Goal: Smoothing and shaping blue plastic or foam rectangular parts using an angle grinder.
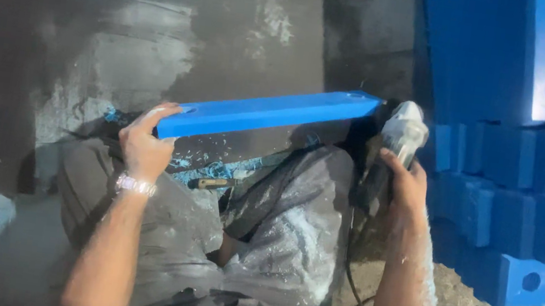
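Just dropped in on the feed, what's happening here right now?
A seated person steadies a long blue bar across their lap, the left hand gripping its near end. The right hand holds a power grinder against the bar's far end. Blue shavings and dust lie over the grey trousers and the floor. A stack of similar blue blocks stands to the right, some with round holes.

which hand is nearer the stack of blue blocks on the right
Right. The right hand, gripping the grinder, sits just beside the blue block stack. The left hand holds the blue bar's far end.
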